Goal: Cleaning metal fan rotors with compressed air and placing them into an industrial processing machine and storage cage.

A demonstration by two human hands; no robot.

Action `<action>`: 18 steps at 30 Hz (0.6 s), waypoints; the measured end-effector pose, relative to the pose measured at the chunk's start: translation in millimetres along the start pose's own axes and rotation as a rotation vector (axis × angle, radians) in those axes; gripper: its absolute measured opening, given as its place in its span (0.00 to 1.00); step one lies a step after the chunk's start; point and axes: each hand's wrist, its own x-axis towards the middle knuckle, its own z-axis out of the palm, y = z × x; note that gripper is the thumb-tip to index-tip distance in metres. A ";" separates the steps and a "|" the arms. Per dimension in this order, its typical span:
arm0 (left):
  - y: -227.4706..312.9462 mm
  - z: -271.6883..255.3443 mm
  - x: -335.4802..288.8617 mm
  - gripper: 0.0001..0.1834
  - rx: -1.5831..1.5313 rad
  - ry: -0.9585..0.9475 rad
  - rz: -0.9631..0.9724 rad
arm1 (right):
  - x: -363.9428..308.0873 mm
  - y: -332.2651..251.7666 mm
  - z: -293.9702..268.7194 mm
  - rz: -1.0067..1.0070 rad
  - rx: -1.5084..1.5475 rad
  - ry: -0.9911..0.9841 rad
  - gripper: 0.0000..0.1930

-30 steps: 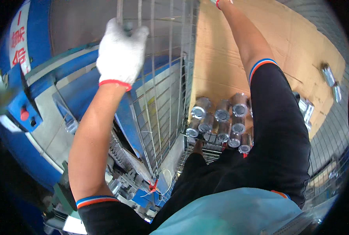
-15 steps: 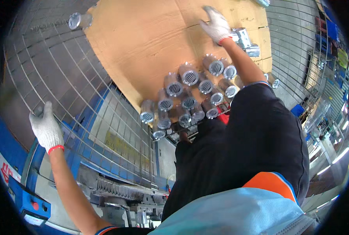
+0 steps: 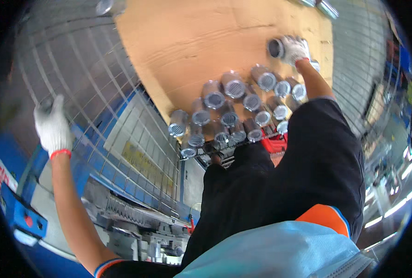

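Observation:
My left hand, in a white knit glove, grips the wire mesh wall of a cage at the left. My right hand, also gloved, is closed around a silver metal cylinder and holds it over a sheet of brown cardboard. Just below that hand stands a cluster of several silver cylinders with grilled ends, packed side by side on the cardboard's near edge.
More cylinders lie at the cardboard's far edge and far left. A blue machine frame with a red button sits at the lower left. Another mesh wall rises at the right.
The view has swung and closed in on the cylinders. My right hand has drawn back from the far cylinders and now holds one cylinder. My left hand stays on the mesh.

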 end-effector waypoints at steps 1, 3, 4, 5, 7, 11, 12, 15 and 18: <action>-0.6 -1.6 -0.1 0.30 0.001 -0.032 -0.008 | 0.5 -3.0 -3.9 -0.004 0.011 -0.039 0.38; 0.5 -3.1 -1.9 0.29 0.019 -0.007 -0.039 | 6.7 -12.5 -17.4 0.073 0.099 -0.023 0.38; 2.7 -1.9 -1.4 0.29 -0.025 0.012 -0.049 | 10.7 -21.9 -25.5 0.074 0.314 0.085 0.36; 4.0 -4.2 -2.7 0.29 0.039 0.008 -0.040 | 14.6 -34.4 -34.7 0.134 0.512 0.189 0.35; 8.0 -6.7 -3.2 0.28 0.063 -0.016 -0.087 | 44.7 -67.9 -68.8 -0.118 0.804 0.181 0.35; 14.9 -11.0 -6.2 0.27 -0.044 -0.069 -0.140 | 107.0 -173.9 -163.4 -0.349 0.692 0.194 0.39; 16.0 -11.6 -6.3 0.26 0.043 -0.025 -0.101 | 126.1 -214.6 -184.0 -0.365 0.608 0.201 0.32; 17.5 -12.8 -6.8 0.26 0.053 -0.037 -0.110 | 179.5 -305.3 -241.7 -0.381 0.305 0.176 0.31; 18.0 -13.2 -5.9 0.26 0.072 -0.037 -0.130 | 211.2 -364.8 -262.7 -0.418 0.208 0.335 0.28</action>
